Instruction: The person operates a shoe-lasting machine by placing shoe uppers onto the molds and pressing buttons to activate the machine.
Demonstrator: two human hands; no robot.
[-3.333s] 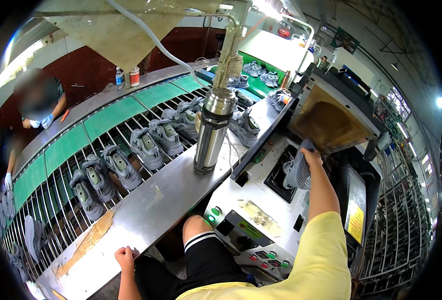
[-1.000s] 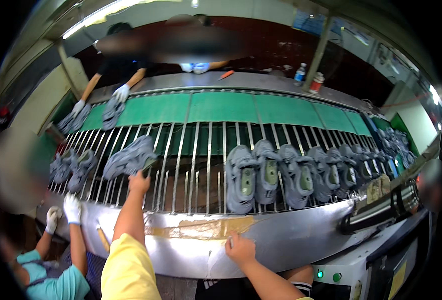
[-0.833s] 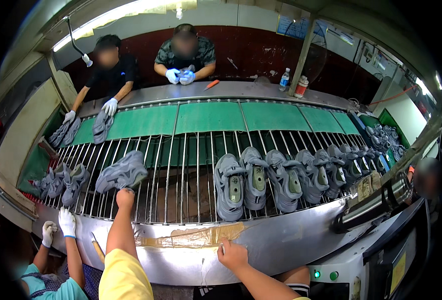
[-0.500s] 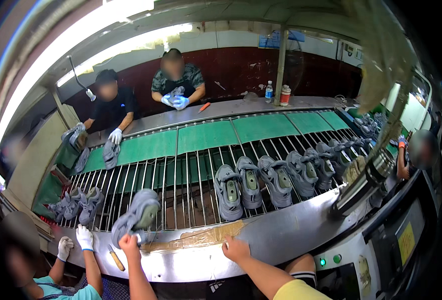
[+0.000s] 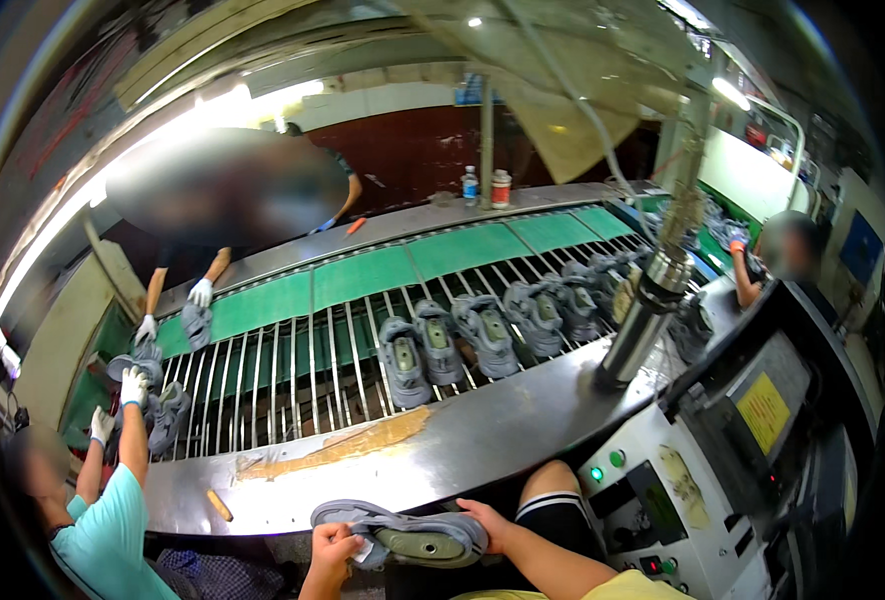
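The left hand and right hand grip opposite ends of 1 grey, green-insoled sports shoe, fingers closed, by the silver metal surface's near edge; 1 yellow rectangular label bears unreadable print.

Lamps glare overhead; steel counter gleams; edges bend; corners black.

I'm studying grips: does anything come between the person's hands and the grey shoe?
Nothing visible does: the left hand and right hand are both on the grey shoe. A small white patch shows beside the left hand; whether it runs beneath can't be told.
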